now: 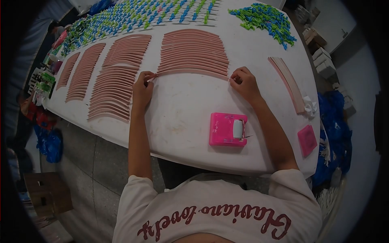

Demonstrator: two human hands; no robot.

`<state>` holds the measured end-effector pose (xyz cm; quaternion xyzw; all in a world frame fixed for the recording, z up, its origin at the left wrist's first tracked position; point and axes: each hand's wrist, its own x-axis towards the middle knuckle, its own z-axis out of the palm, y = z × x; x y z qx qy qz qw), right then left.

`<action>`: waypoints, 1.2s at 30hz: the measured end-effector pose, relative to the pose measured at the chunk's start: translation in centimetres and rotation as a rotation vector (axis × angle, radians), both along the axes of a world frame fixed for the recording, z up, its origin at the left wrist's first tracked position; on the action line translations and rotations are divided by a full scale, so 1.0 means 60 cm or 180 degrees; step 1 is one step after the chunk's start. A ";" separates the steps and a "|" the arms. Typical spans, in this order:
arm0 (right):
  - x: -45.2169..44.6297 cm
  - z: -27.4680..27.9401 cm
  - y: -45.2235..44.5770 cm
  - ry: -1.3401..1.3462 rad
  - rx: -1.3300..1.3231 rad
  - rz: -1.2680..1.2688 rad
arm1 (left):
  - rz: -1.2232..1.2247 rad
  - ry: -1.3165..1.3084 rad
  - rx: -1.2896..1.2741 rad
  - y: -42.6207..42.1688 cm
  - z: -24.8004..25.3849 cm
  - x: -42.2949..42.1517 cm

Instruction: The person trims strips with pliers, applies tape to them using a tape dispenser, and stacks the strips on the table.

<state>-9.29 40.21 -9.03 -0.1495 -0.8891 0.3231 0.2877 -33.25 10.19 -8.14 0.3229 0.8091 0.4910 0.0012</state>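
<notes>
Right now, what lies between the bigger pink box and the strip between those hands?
Bare white tabletop: the head view shows nothing else between the pink box and the pink strip, with the left hand and right hand at its ends.

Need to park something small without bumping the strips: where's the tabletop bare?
Bare table lies nearer than the middle strip group, between the left forearm and the pink dispenser. A smaller patch separates the right hand from the blue-green pile. Crowded: the left-side strip columns and the far edge's blue-green rows.
</notes>
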 end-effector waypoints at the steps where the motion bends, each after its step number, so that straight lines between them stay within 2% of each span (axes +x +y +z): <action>1: 0.000 0.001 0.000 0.0009 0.0029 0.0018 | 0.0023 0.0004 -0.0039 0.000 0.001 0.001; 11: -0.001 0.002 -0.003 -0.0099 0.0118 -0.0054 | -0.0043 0.0063 0.0025 -0.002 -0.004 -0.005; 13: -0.001 0.003 -0.004 -0.0094 0.0132 -0.0059 | -0.0023 -0.0199 -0.0165 -0.003 0.005 0.001; 22: -0.003 -0.002 0.000 -0.0056 0.0202 -0.0096 | -0.0091 -0.0305 -0.0021 -0.002 0.003 0.000; 26: -0.001 0.003 -0.004 -0.0083 0.0176 -0.0109 | -0.0045 -0.0310 -0.0084 -0.002 0.005 0.001; 28: -0.002 0.003 -0.004 -0.0093 0.0178 -0.0117 | -0.0120 -0.0141 0.0168 -0.002 -0.003 -0.003; 36: -0.002 0.000 -0.002 -0.0145 0.0183 -0.0165 | -0.0119 -0.0101 0.0028 -0.004 -0.003 -0.003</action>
